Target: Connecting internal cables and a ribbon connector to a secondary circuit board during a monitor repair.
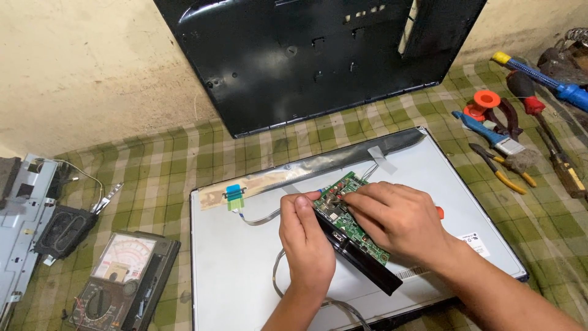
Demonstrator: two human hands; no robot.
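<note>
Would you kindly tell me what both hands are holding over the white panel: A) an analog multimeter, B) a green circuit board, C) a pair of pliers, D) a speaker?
B: both the left hand and the right hand grip the green circuit board above the white panel.

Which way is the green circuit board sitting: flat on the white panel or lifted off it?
Lifted and tilted. The left hand and right hand hold the green circuit board at an angle above the white panel.

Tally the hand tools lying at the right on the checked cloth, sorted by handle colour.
Blue handle: 2, a long tool and a brush
Red handle: 2, pliers and a screwdriver
Yellow handle: 1, cutters
Total: 5
</note>
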